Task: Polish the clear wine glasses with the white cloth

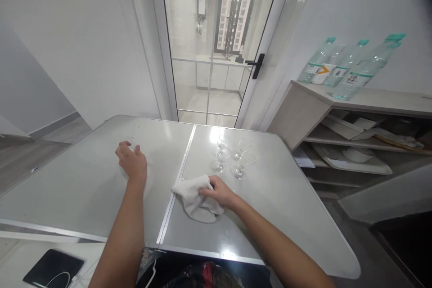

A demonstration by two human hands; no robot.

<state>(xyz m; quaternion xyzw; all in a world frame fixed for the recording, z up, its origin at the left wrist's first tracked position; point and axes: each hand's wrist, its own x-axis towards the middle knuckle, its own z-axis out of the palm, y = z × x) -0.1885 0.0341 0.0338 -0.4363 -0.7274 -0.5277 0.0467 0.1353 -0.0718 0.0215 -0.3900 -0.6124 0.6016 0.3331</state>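
On the left half of the table, my left hand (pixel 132 160) is closed around a clear glass (pixel 131 141). Most of that glass is hidden by my fingers, and its outline is faint. My right hand (pixel 221 191) grips a crumpled white cloth (pixel 195 195) between thumb and fingers, with the cloth resting on the table near the metal seam. Beyond the right hand, several small clear stemmed glasses (pixel 221 163) stand upright in a close group.
The pale table (pixel 283 207) has a metal seam (pixel 185 153) down its middle. A shelf unit (pixel 313 92) stands at the right, with plastic bottles (pixel 354 78) on top. A glass door (pixel 189 81) is behind the table. A black tablet-like object (pixel 54 267) lies lower left.
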